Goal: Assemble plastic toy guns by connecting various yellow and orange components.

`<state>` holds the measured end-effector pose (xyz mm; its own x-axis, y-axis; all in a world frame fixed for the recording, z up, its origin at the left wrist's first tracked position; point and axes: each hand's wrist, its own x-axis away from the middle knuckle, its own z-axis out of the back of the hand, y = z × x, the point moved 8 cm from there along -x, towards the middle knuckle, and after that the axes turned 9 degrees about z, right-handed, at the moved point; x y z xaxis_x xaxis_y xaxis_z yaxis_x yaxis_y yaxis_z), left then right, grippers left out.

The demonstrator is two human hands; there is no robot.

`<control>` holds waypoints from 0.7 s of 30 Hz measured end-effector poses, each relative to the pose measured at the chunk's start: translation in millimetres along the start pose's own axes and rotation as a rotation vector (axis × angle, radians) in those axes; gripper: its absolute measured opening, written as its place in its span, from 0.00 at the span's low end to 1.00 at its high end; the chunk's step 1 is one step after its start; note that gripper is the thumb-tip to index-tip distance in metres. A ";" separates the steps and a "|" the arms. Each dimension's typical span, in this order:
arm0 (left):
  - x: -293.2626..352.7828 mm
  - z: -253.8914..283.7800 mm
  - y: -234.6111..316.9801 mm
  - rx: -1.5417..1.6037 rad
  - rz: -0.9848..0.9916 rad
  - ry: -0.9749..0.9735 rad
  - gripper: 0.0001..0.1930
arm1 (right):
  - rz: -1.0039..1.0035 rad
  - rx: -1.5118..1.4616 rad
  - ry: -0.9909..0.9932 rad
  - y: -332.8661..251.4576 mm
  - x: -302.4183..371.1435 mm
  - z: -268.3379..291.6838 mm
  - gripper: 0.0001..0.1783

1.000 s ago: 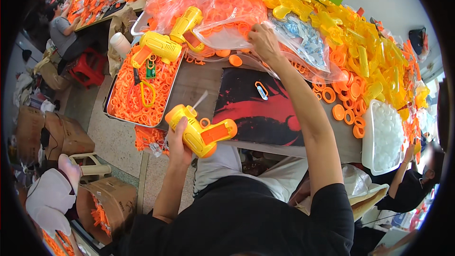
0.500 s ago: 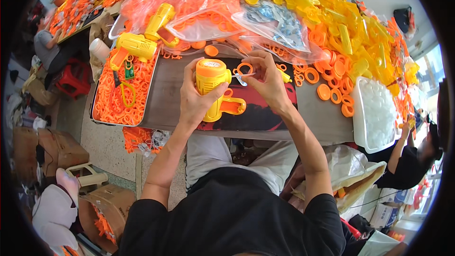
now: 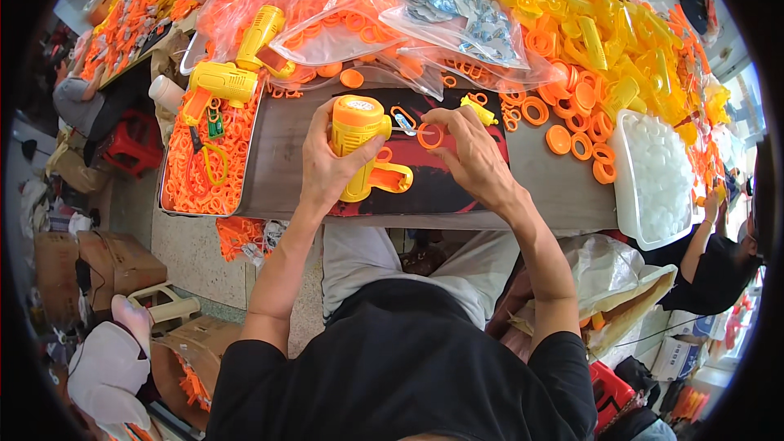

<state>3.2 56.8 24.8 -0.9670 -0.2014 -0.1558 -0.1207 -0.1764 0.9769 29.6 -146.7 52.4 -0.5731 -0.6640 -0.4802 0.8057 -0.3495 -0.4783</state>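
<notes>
My left hand [image 3: 323, 165] is wrapped round a yellow plastic toy [image 3: 353, 135] shaped like a small hair dryer. The toy stands upright over the dark mat, its orange-rimmed round end facing up and its handle pointing right. An orange ring [image 3: 430, 135] is pinched at the fingertips of my right hand [image 3: 478, 165], just right of the toy. Between toy and ring, a small silver clip [image 3: 403, 120] shows; whether it is joined to either I cannot tell. Behind my right hand lies a small yellow piece [image 3: 480, 111].
At left, a tray [image 3: 255, 135] of small orange parts has two more yellow toys [image 3: 222, 82] by its far end. Clear bags [image 3: 327, 16] of orange parts lie at the back. Orange rings [image 3: 535, 111] and a white bin [image 3: 653, 184] are at right.
My right hand and the orange ring have come lower, and the ring has turned more upright. The silver clip now shows separately from my right fingers. My left hand still holds the yellow toy.
</notes>
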 end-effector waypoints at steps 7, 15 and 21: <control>-5.8 -31.8 -0.4 0.203 0.124 -0.275 0.30 | -0.366 -0.616 0.045 23.6 10.4 -7.2 0.10; -9.4 -63.9 -15.1 0.471 0.190 -0.391 0.40 | -0.476 -1.102 0.360 46.0 22.9 -37.6 0.10; -1.7 -74.0 -28.1 0.429 0.085 -0.244 0.53 | -0.407 -0.917 0.413 34.9 30.2 -47.2 0.13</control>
<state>24.8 -9.3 -13.2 -0.9955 0.0425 -0.0844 -0.0710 0.2534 0.9648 33.3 -147.8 -13.5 -0.9164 -0.2763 -0.2896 0.2233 0.2474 -0.9428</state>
